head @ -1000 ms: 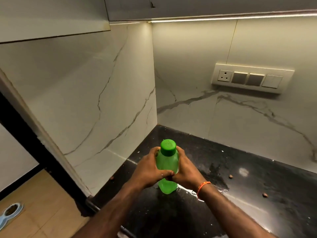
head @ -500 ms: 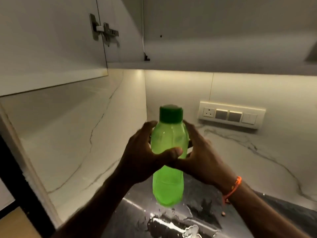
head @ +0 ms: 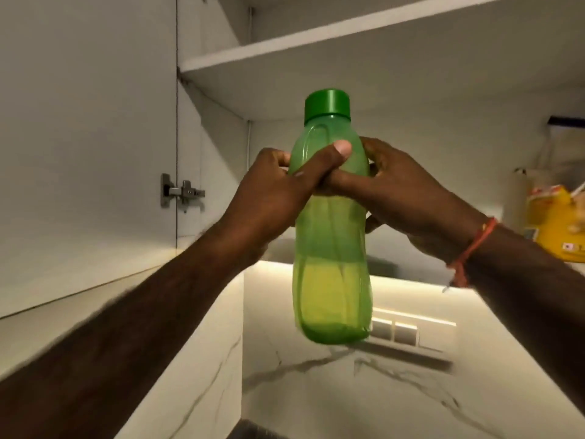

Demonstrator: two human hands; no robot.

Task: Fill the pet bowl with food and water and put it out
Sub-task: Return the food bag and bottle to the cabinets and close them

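I hold the capped green bottle upright before the open cupboard, left hand and right hand both wrapped round its upper body, apparently stowing it; next comes setting it on the shelf

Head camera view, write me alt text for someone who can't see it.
Both hands, left hand and right hand, hold a capped green bottle upright in front of an open wall cabinet. A yellow packet sits at the right edge, a switch panel on the marble wall below.
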